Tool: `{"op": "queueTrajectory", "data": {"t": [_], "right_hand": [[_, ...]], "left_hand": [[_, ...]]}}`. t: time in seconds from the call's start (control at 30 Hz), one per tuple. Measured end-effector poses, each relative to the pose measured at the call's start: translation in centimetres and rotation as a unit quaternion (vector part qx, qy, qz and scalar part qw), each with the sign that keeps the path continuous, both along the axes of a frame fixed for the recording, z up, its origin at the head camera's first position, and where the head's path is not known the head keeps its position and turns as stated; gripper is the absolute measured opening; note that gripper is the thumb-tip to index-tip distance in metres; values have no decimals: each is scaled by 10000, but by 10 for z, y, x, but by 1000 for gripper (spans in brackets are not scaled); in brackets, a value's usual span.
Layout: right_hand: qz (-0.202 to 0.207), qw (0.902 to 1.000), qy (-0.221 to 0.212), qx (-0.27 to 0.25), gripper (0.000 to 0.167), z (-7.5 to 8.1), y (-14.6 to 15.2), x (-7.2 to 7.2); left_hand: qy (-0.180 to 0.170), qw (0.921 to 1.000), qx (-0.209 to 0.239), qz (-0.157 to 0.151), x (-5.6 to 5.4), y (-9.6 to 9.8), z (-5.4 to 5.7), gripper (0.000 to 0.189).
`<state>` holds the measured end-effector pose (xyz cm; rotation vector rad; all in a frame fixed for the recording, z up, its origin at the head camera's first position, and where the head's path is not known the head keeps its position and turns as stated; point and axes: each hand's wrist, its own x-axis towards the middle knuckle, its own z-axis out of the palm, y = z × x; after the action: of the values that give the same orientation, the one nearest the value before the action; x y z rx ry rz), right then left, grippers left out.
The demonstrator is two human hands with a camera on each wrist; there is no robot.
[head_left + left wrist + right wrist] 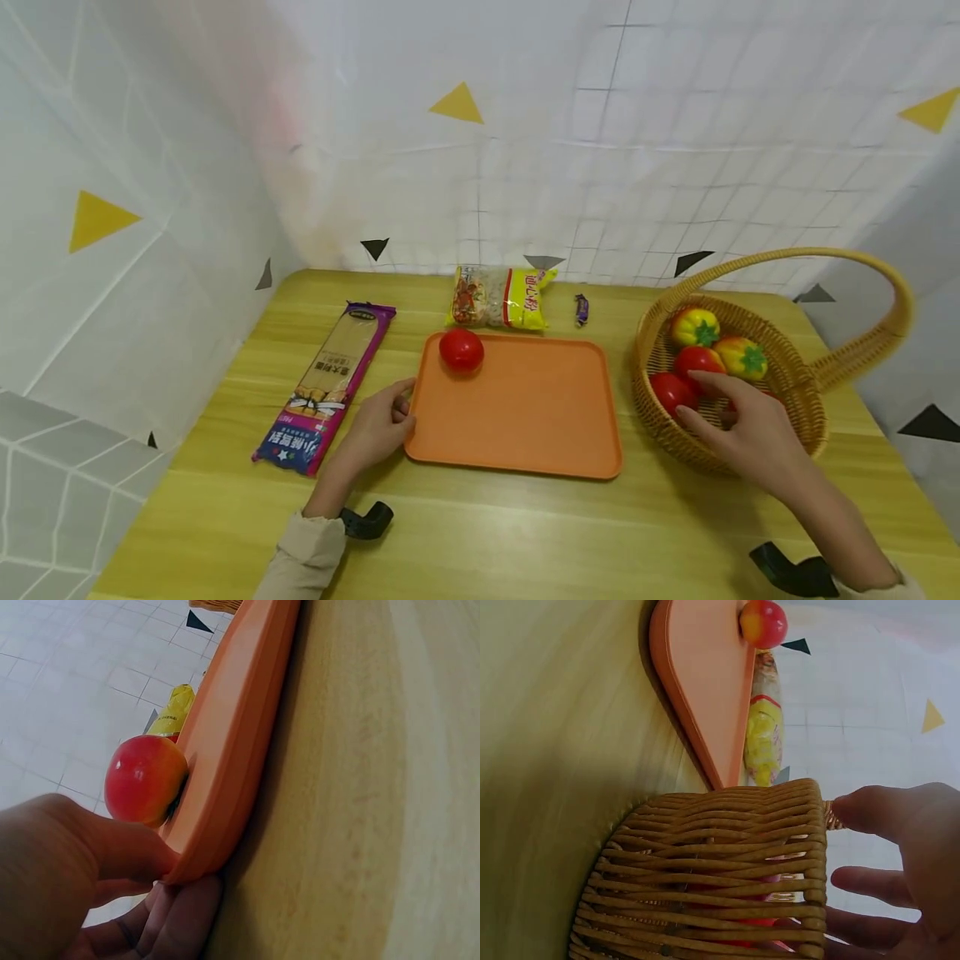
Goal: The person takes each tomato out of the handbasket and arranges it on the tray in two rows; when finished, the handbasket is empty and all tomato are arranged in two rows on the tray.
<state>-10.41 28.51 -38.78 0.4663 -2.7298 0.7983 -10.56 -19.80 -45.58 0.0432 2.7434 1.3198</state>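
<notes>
An orange rectangular tray [517, 417] lies on the table. My left hand [381, 423] pinches its left rim, with the thumb above and fingers below in the left wrist view. On the tray's upper left corner sits a round red fruit [461, 350], yellowish on one side [142, 780]. To the right stands a wicker basket [647, 396] with a tall handle. Inside are red fruits [670, 393] and red-yellow fruits with green tops [742, 358]. Over the basket's near side, my right hand [757, 429] reaches in with fingers apart, close to the red fruits; it grips none.
A long pack of noodles [326, 387] lies left of the tray. Behind the tray is a yellow and clear food bag [498, 297], and a small purple wrapped candy [582, 309] is right of it. White sheets [525, 183] rise behind the table.
</notes>
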Motion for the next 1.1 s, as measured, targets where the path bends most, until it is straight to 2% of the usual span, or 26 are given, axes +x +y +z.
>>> {"op": "queueTrajectory", "data": {"t": [0.1,0.27,0.43,0.57,0.73,1.1], "right_hand": [[71,9999,-100,42,52,-1,-3,-6],[217,9997,18,126,53,-3,-3,-13],[400,9986,108,331,53,-7,-3,-21],[553,9972,-36,502,55,-11,-2,-28],[722,9950,-214,650,58,-15,-1,-32],[941,9918,-199,836,64,-20,-1,-40]], "left_hand": [[27,10000,17,-7,1,-2,0,57],[136,9998,38,-103,0,-2,-1,58],[178,9998,-2,-59,-1,-3,-4,58],[165,9999,24,-23,0,-3,-4,58],[144,9999,28,-26,1,-3,-4,58],[186,9998,55,-49,1,-3,-3,57]]}}
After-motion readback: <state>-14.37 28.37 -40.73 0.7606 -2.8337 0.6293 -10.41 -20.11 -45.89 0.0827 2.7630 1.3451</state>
